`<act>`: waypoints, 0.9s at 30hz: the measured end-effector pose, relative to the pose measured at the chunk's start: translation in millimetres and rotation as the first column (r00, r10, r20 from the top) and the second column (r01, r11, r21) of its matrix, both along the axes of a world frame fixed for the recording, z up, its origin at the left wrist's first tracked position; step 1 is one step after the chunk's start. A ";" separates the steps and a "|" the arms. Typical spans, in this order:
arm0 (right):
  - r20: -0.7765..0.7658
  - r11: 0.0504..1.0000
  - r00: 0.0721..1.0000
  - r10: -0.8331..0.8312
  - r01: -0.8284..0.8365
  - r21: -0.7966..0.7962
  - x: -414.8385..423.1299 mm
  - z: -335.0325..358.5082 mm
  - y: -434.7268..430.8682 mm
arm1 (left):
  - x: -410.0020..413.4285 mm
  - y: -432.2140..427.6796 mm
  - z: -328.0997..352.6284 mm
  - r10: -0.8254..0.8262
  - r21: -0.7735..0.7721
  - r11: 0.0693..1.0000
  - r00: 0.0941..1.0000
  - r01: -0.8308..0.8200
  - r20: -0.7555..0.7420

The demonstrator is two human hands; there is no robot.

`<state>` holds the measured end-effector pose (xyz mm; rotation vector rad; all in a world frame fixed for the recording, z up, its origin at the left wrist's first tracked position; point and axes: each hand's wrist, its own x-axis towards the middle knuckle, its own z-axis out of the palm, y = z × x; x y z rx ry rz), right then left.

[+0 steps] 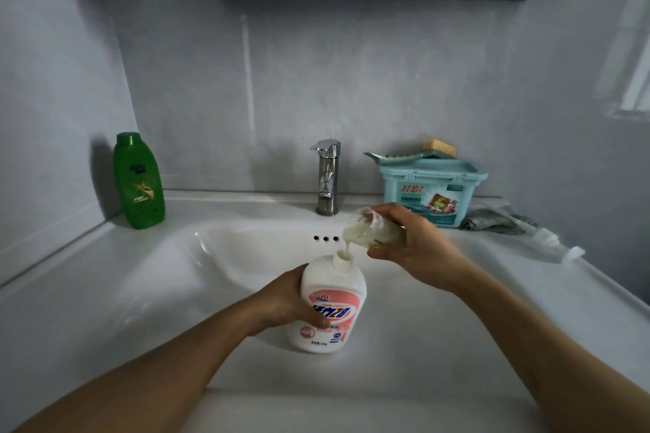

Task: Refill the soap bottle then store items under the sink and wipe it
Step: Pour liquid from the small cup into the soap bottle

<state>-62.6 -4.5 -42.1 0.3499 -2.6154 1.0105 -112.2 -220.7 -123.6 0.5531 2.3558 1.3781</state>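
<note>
A white soap bottle (330, 299) with a pink label stands upright in the white sink basin (218, 257), its neck uncapped. My left hand (292, 299) grips its left side. My right hand (415, 246) holds a clear plastic cup (369, 230) tipped to the left above the bottle's neck. Creamy white soap runs from the cup's rim into the opening. A pump head (559, 242) with its tube lies on the counter at the right.
A green bottle (139, 181) stands at the back left of the counter. The steel tap (327, 176) rises behind the basin. A teal lidded box (432, 190) with a brush on top sits at the back right, a grey cloth (496, 220) beside it. Towels hang overhead.
</note>
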 end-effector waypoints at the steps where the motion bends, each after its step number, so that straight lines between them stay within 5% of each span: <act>1: 0.000 1.000 1.000 0.001 -0.001 -0.001 0.0 0.3 -0.1 | 0.1 0.0 0.4 -0.001 0.001 1.000 1.000 0.001 0.001; 27: 0.004 1.000 1.000 -0.004 0.004 0.008 0.8 -0.8 0.8 | 2.5 0.6 3.2 -0.004 -0.003 1.000 1.000 0.004 0.002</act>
